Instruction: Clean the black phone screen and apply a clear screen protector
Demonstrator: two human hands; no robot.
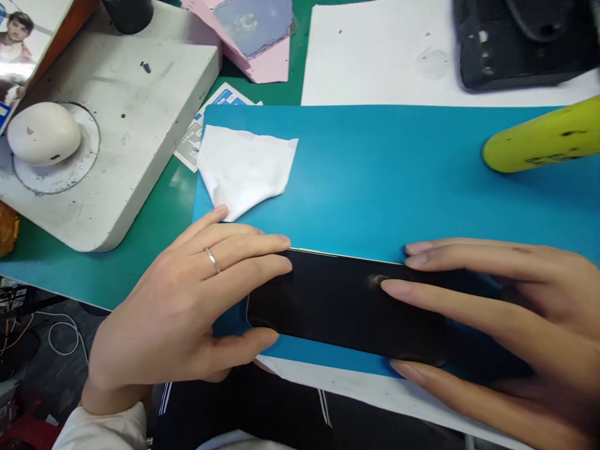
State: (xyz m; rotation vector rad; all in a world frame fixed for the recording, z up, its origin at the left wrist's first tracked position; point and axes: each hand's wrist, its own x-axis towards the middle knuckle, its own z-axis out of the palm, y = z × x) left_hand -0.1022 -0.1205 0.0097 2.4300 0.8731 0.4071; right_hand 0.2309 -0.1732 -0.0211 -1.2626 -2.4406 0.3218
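A black, glossy smartphone [337, 300] lies face up and lengthwise on the blue mat [375, 175], near its front edge. My left hand [197, 294], with a ring on one finger, holds the phone's left end, thumb at the near edge and fingers along the far edge. Across the right part reaches my right hand [506, 312]. Its index fingertip touches the dark glass, other fingertips meet the far edge, and the thumb is by the near edge. Just beyond my left fingers is a creased white wipe [248, 165], flat on the mat.
A grey-white slab [140, 131] carries a rounded white object [44, 133] at left. A yellow-green cylinder [544, 140] is at right. Behind the mat are white paper [375, 50], a black device [529, 56] and a pink sheet [276, 59]. A printed packet [192, 137] lies beside the slab.
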